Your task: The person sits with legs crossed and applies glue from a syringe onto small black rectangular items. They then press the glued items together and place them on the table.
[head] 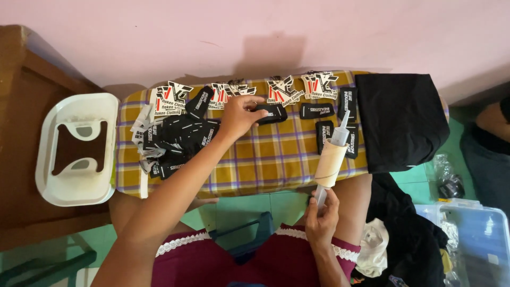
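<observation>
1. Board under a yellow plaid cover runs across the view; its far edge meets the pink wall, and its near edge hangs over our lap.
2. We see its left end just beside a white plastic stool that rests upside down on a brown wooden surface, and its right end under a folded black garment.
3. We find the open room in the middle of the cover, a bare plaid stretch between a heap of black labels on the left and a few single labels on the right.
4. Along the far edge lies a row of printed hang tags, so little bare cloth shows there.
5. Our left hand reaches across the board with the arm stretched out, palm down, fingers pinched on a black label that lies on the cover near the far edge.
6. Our right hand sits low at the near edge, closed around the lower end of a tagging tool wrapped in tan tape, which stands up and leans toward the far side, its tip over the right-hand labels.
</observation>
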